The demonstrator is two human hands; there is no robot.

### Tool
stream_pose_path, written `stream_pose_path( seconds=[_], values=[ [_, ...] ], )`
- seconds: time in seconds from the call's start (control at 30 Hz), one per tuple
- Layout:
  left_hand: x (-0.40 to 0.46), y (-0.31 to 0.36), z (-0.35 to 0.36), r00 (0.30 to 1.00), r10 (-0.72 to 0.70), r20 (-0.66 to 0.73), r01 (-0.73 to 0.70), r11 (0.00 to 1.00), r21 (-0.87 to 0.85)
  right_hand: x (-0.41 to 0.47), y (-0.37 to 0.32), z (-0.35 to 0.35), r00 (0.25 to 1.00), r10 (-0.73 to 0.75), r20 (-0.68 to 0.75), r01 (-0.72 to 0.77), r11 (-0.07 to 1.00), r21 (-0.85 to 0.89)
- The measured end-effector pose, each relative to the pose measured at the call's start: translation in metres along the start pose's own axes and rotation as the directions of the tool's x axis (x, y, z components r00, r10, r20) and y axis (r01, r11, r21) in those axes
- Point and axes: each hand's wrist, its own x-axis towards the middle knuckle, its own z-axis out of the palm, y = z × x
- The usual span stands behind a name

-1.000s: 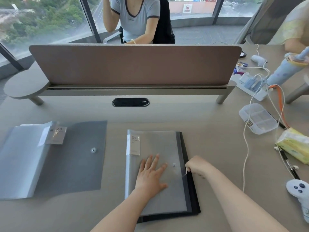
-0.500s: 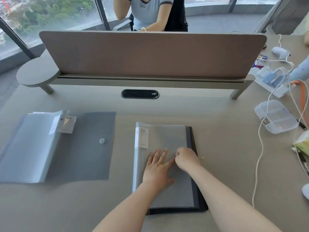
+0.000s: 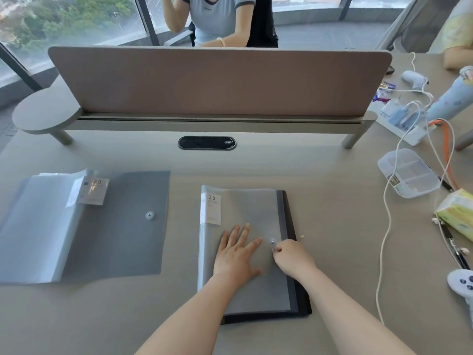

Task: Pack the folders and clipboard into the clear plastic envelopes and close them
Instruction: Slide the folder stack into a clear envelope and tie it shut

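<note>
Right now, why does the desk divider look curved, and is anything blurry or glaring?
Head view: the wide-angle lens bows the divider and desk edges; soft daylight from the windows, no hard shadows; the trees outside look washed out and soft; the hands on the envelope stay fairly sharp, faint sheen on the plastic.

The table [image 3: 332, 239] is showing a plain beige-grey colour. On its left, an envelope [image 3: 122, 221] is looking dark grey and half-clear, with a pale blue-grey folder [image 3: 38, 226] in it and a white label [image 3: 93, 192] with grey print. In the middle, another envelope [image 3: 245, 208] is looking frosted grey over a black clipboard [image 3: 302, 301]. The far divider [image 3: 217, 80] is showing a dull brown-pink. On the right, a white cable [image 3: 384, 239], an orange cable [image 3: 446, 149], a clear box [image 3: 407, 172] and a yellow-green tissue pack [image 3: 458, 213] are lying.
</note>
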Motion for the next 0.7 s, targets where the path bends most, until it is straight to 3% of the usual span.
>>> stream_pose_path(
  seconds=[0.23, 0.7],
  values=[
    [0.001, 0.001, 0.000, 1.000, 0.002, -0.006, -0.002, 1.000, -0.002, 0.010, 0.011, -0.026, 0.992, 0.124, -0.029, -0.122, 0.990, 0.068],
    [0.000, 0.001, -0.001, 1.000, 0.007, 0.004, -0.007, 1.000, 0.003, 0.041, -0.022, -0.023, 0.992, -0.045, -0.116, 0.050, 0.998, 0.040]
  ],
)
